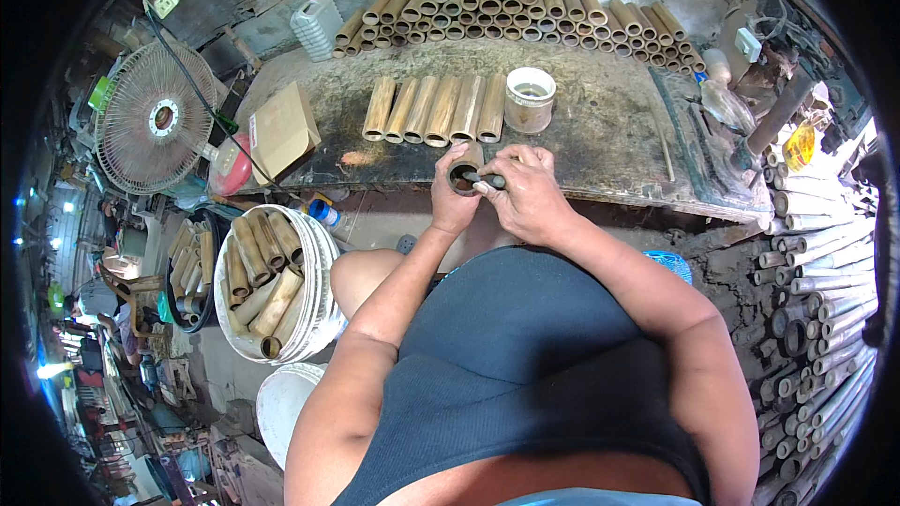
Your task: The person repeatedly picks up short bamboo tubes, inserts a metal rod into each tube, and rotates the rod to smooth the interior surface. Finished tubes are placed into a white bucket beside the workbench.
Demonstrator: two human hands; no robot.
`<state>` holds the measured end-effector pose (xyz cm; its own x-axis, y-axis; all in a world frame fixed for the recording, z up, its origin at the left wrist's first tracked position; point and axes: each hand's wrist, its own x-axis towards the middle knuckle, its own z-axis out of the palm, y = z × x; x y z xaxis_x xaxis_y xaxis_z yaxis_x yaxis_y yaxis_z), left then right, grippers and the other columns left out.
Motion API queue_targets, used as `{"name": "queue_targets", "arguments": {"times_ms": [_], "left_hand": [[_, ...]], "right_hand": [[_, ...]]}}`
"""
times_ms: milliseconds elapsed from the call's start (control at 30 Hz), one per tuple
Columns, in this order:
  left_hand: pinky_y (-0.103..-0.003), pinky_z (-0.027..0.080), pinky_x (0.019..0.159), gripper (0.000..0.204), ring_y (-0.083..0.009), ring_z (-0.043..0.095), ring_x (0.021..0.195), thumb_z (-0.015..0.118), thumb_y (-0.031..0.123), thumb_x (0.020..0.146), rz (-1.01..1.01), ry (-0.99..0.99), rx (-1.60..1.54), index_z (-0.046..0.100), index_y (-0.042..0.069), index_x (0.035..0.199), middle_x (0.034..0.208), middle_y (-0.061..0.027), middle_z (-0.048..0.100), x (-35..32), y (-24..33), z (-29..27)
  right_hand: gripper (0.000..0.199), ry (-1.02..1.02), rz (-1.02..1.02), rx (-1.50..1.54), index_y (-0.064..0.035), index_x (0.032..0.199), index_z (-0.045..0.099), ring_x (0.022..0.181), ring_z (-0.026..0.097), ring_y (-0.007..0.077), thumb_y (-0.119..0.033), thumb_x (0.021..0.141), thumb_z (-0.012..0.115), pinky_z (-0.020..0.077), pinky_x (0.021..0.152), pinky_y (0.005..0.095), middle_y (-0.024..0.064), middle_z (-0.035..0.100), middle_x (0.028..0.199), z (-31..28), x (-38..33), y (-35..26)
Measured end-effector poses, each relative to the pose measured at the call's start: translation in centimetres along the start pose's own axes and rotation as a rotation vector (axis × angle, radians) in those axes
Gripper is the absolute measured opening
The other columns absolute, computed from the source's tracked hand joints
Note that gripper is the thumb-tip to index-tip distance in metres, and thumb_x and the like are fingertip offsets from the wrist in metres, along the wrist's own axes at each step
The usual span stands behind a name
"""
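Note:
My left hand (452,204) is closed around a short brown bamboo tube (462,167), its open end tilted toward me over the front edge of the worktable (600,94). My right hand (527,192) pinches a small dark tool (493,182) against the rim of that tube. Fingers hide most of the tool, so its exact kind does not show. Just beyond both hands, several bamboo tubes (441,111) lie side by side in a row. A white-rimmed pot (530,117) with liquid in it stands at the right end of this row.
Stacked bamboo tubes (502,9) line the table's back, beside a plastic jug (318,28). A cardboard box (284,134) and a fan (159,117) stand left. Below, a white bucket (314,305) holds more tubes. Long bamboo pieces (825,319) are piled at the right.

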<state>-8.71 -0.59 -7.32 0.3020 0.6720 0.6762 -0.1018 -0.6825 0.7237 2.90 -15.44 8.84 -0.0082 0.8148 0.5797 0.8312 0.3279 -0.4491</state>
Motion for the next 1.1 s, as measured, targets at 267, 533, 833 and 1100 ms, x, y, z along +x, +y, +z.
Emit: {"name": "queue_targets", "arguments": {"times_ms": [267, 533, 833, 1100], "left_hand": [[-0.041, 0.042, 0.110, 0.072, -0.0324, 0.054, 0.125, 0.079, 0.005, 0.074, -0.067, -0.037, 0.016, 0.044, 0.004, 0.137, 0.134, -0.0166, 0.052, 0.2, 0.8, -0.5], [-0.041, 0.048, 0.102, 0.072, -0.0311, 0.060, 0.118, 0.092, 0.018, 0.069, -0.042, 0.029, 0.142, 0.048, 0.004, 0.123, 0.127, -0.0162, 0.059, 1.4, 2.7, -0.6], [-0.038, 0.050, 0.097, 0.062, -0.0284, 0.063, 0.109, 0.083, 0.008, 0.075, -0.152, -0.037, 0.019, 0.049, 0.003, 0.127, 0.120, -0.0136, 0.060, 1.6, 3.4, 0.1], [-0.039, 0.052, 0.095, 0.064, -0.0292, 0.067, 0.108, 0.089, 0.015, 0.072, -0.210, -0.041, 0.072, 0.053, 0.003, 0.124, 0.118, -0.0151, 0.066, 1.7, 5.1, -0.3]], "right_hand": [[0.025, 0.088, -0.060, 0.050, -0.0045, 0.108, 0.068, 0.114, 0.056, 0.0306, -0.020, 0.089, 0.069, 0.0304, 0.101, 0.0476, 0.0151, 0.068, 0.103, -0.1, -0.8, 0.4], [0.021, 0.002, 0.061, -0.007, -0.0066, 0.108, 0.068, 0.111, 0.057, 0.0307, -0.020, 0.091, 0.070, 0.0335, 0.100, 0.0458, 0.0160, 0.064, 0.106, 0.4, 0.3, 0.2], [0.020, -0.062, 0.128, -0.070, -0.0070, 0.107, 0.068, 0.111, 0.057, 0.0297, -0.021, 0.092, 0.069, 0.0314, 0.101, 0.0445, 0.0133, 0.063, 0.105, 0.8, 1.0, 0.0], [0.026, 0.079, 0.064, -0.004, -0.0048, 0.109, 0.069, 0.108, 0.058, 0.0293, -0.020, 0.088, 0.067, 0.0307, 0.099, 0.0468, 0.0129, 0.069, 0.101, -0.4, 0.7, -0.6]]}}
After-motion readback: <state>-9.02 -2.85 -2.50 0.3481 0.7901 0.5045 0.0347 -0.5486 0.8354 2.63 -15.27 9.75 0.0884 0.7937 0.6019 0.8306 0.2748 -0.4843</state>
